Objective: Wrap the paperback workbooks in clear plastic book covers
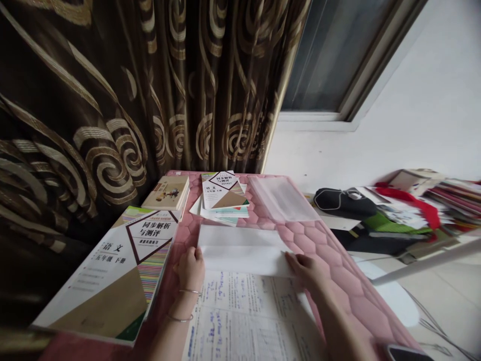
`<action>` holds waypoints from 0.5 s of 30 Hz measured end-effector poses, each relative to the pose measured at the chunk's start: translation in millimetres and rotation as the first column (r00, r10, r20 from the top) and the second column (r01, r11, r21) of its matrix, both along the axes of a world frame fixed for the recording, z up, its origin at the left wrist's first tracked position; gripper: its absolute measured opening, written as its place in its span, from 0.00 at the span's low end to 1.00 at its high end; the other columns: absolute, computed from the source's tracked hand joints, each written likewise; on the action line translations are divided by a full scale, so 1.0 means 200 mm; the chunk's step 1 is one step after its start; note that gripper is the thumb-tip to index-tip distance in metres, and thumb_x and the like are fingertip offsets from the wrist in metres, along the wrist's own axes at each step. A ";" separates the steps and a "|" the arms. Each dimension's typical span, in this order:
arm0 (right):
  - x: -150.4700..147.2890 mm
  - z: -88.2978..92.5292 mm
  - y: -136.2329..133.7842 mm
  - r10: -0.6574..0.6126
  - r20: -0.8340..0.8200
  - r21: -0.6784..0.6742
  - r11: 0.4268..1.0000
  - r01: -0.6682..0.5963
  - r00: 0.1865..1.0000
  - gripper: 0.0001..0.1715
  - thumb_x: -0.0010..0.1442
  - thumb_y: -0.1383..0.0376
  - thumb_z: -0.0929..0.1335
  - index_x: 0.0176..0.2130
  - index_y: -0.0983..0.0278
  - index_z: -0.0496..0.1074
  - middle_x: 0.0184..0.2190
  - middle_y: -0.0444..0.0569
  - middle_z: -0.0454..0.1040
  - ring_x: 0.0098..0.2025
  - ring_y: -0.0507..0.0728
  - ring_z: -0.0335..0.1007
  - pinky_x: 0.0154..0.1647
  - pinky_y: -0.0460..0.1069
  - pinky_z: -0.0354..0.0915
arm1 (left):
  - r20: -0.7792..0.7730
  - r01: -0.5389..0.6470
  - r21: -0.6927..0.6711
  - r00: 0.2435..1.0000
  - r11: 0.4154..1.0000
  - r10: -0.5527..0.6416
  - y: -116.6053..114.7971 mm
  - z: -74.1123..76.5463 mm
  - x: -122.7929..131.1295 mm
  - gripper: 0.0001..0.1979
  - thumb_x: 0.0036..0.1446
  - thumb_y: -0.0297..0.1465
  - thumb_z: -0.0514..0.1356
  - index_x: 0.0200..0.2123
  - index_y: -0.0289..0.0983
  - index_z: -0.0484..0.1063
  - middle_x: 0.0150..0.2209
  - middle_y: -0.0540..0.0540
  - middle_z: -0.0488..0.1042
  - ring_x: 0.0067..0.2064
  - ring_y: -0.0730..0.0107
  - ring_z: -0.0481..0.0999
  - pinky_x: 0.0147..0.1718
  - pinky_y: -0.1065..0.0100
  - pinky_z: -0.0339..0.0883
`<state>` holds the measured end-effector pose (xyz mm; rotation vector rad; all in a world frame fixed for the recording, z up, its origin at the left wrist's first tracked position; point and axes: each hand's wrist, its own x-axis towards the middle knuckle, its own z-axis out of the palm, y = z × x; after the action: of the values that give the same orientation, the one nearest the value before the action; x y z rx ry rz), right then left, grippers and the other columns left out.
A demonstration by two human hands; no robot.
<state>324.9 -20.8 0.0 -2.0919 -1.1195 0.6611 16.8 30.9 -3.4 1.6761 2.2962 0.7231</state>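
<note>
A blank white sheet of paper (240,249) lies in front of me, with a faint crease across it. Just below, and partly under it, is a printed worksheet (248,313) with blue handwriting; whether the two are one folded sheet I cannot tell. My left hand (191,269) has its fingers closed at the white paper's left edge, with two thin bracelets on the wrist. At the right edge, my right hand (306,271) pinches the paper between thumb and fingers.
Left stands a large workbook (108,271), with a smaller tan book (165,192) behind. Another workbook (222,190) tops some papers at the back, beside a translucent plastic sheet (283,198). A pink padded tablecloth (338,271) covers the table; a phone (408,353) sits bottom right.
</note>
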 end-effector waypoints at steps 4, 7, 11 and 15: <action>-0.03 -0.02 0.02 -0.034 0.136 0.014 0.999 0.032 0.990 0.22 0.50 0.49 0.59 0.15 0.59 0.57 0.13 0.44 0.60 0.21 0.53 0.58 0.22 0.48 0.52 | -0.016 0.022 -0.131 1.000 0.991 -0.024 -0.01 0.06 0.01 0.16 0.64 0.36 0.50 0.33 0.37 0.75 0.35 0.38 0.80 0.38 0.56 0.76 0.33 0.63 0.57; -0.02 -0.03 0.02 -0.033 0.157 -0.022 0.999 0.037 0.987 0.20 0.51 0.51 0.59 0.15 0.59 0.56 0.13 0.44 0.61 0.21 0.54 0.59 0.23 0.47 0.52 | -0.028 0.020 -0.162 0.999 0.987 -0.025 -0.03 0.09 0.01 0.18 0.65 0.37 0.48 0.34 0.37 0.74 0.37 0.39 0.80 0.40 0.58 0.76 0.33 0.64 0.55; 0.00 -0.06 0.02 0.012 0.142 -0.100 0.995 0.003 0.990 0.21 0.52 0.51 0.59 0.16 0.59 0.58 0.13 0.44 0.61 0.21 0.53 0.60 0.22 0.47 0.52 | 0.003 0.047 -0.114 0.999 0.992 -0.047 -0.03 0.10 -0.01 0.17 0.65 0.35 0.48 0.30 0.38 0.73 0.35 0.40 0.80 0.39 0.59 0.75 0.32 0.65 0.54; -0.02 -0.06 0.01 0.021 0.186 -0.121 0.993 0.002 0.982 0.22 0.55 0.51 0.59 0.18 0.60 0.62 0.15 0.45 0.64 0.22 0.54 0.63 0.23 0.47 0.53 | -0.017 0.035 -0.119 0.999 0.992 -0.038 -0.03 0.09 -0.01 0.16 0.64 0.34 0.50 0.29 0.38 0.73 0.34 0.41 0.79 0.38 0.60 0.75 0.32 0.64 0.52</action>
<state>320.4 -19.1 -11.9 -2.2909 -1.2195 0.5576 14.5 25.3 15.0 1.6738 2.2666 0.5538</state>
